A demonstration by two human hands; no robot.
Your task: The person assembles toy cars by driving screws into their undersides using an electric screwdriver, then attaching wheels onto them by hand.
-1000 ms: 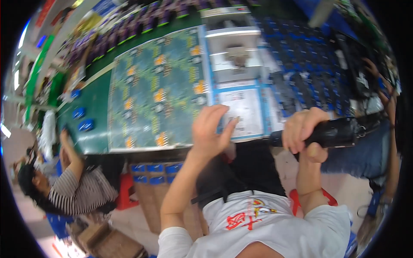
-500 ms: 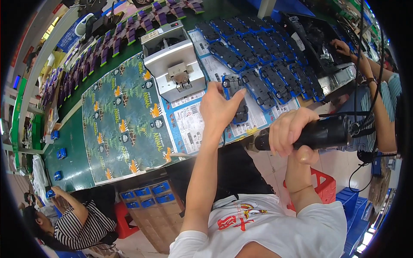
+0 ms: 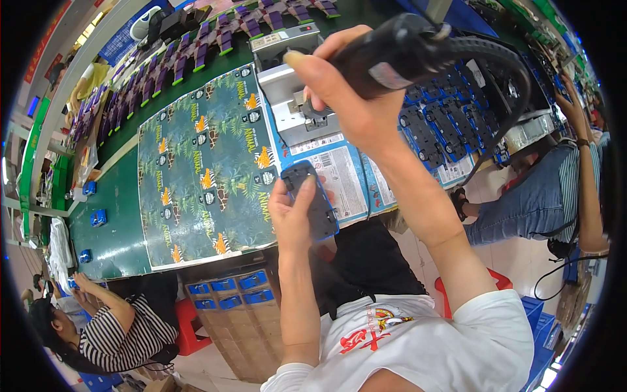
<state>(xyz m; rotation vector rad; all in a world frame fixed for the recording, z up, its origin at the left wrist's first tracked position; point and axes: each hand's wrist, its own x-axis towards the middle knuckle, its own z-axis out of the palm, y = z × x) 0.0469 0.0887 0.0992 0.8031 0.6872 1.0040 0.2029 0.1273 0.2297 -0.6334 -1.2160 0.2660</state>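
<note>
My left hand [image 3: 291, 219] grips a blue toy car [image 3: 321, 212], turned so that its black underside faces up, at the table's front edge. In my right hand [image 3: 372, 117] is a black corded electric screwdriver [image 3: 379, 59], raised over the silver screw feeder [image 3: 277, 91]. The hand and tool cover part of the feeder, and the screwdriver's tip is hidden. To the right, several more toy cars [image 3: 450, 127] lie in rows with their black undersides up.
A patterned sheet [image 3: 209, 170] covers the green table [image 3: 114, 248]. Purple and green parts [image 3: 196, 55] line the far side. A co-worker in stripes [image 3: 134, 333] sits at left; another person's arm [image 3: 588, 176] is at right. The screwdriver's cord [image 3: 516, 104] hangs down nearby.
My left hand has taken a toy car from the sheet and brought it nearer to me, to the left. My right hand has raised the screwdriver from the lower right to the feeder.
</note>
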